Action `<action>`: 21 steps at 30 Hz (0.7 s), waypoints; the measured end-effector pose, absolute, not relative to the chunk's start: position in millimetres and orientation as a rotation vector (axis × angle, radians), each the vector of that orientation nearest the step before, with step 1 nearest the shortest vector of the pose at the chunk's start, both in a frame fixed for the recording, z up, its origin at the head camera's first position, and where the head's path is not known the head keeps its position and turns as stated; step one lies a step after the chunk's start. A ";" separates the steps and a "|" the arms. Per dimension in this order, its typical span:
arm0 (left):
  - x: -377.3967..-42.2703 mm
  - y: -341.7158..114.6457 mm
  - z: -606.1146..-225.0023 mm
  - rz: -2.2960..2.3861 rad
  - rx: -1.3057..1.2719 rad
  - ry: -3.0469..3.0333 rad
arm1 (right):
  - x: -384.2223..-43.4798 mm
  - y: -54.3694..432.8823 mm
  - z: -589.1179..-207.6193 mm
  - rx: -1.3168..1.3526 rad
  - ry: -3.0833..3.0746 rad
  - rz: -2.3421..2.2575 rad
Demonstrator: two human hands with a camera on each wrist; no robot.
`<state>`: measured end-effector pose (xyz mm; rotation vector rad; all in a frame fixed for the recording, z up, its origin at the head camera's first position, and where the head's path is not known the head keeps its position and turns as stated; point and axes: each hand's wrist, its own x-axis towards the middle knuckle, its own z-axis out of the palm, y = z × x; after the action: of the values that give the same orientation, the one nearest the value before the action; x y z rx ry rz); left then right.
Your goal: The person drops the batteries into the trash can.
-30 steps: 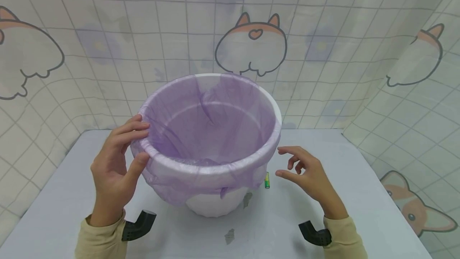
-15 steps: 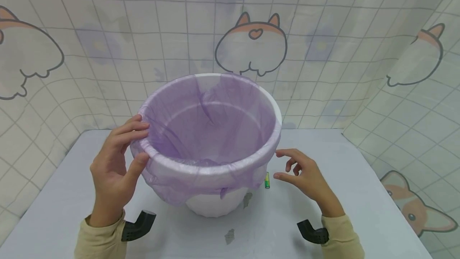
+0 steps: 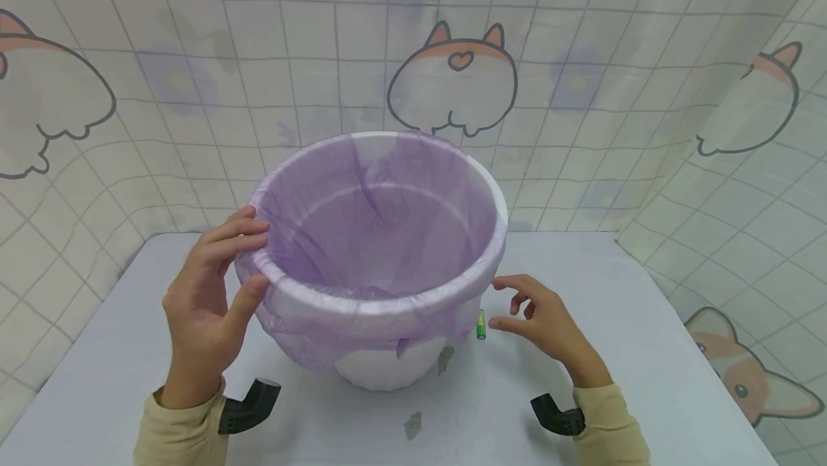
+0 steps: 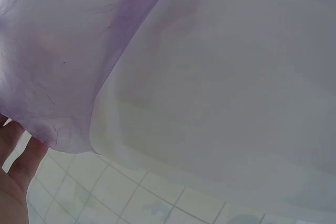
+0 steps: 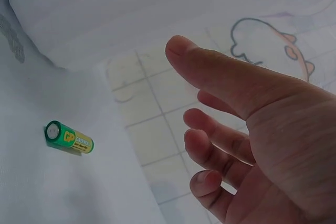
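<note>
A white trash can (image 3: 381, 369) stands on the table, lined with a thin purple garbage bag (image 3: 400, 236) folded over its rim. My left hand (image 3: 209, 301) grips the can's left rim through the bag, fingertips over the edge and thumb on the front outside. In the left wrist view the bag's loose hem (image 4: 68, 129) hangs by the fingers. Beside the can's right side my right hand (image 3: 543, 319) hovers with loosely bent fingers and holds nothing. A green and yellow GP battery (image 3: 481, 324) lies on the table just left of my right thumb.
The white table (image 3: 646, 380) has grey worn patches (image 3: 413, 425) near its front. Behind and beside it hangs a checked curtain (image 3: 291, 57) with corgi drawings. A black curved mount (image 3: 248, 408) sticks out from each sleeve.
My right hand has moved slightly left and down, closer to the battery. My left hand and the trash can have stayed in place.
</note>
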<state>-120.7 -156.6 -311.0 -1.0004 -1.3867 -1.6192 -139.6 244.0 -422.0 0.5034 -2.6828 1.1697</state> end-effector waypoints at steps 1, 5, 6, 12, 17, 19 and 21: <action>-120.7 -156.5 -310.9 -1.617 -1.000 -1.387 | -140.0 244.0 -422.9 0.504 -2.689 1.168; -120.6 -156.4 -310.8 -1.616 -1.004 -1.382 | -141.9 243.8 -426.3 0.506 -2.716 1.143; -120.6 -156.4 -310.7 -1.615 -1.004 -1.383 | -142.3 243.6 -427.1 0.508 -2.720 1.140; -120.8 -156.9 -310.5 -1.614 -1.002 -1.386 | -144.0 241.5 -433.0 0.524 -2.752 1.157; -120.3 -156.6 -310.7 -1.619 -1.002 -1.383 | -144.7 241.0 -439.7 0.515 -2.790 1.165; -120.2 -156.4 -310.6 -1.618 -1.004 -1.381 | -144.8 240.7 -441.7 0.524 -2.797 1.172; -120.2 -156.3 -310.3 -1.616 -1.004 -1.381 | -145.2 240.1 -443.9 0.540 -2.804 1.173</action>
<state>-120.2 -156.3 -310.3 -1.0037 -1.3805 -1.6162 -145.2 240.1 -443.9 0.5403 -2.8042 1.1731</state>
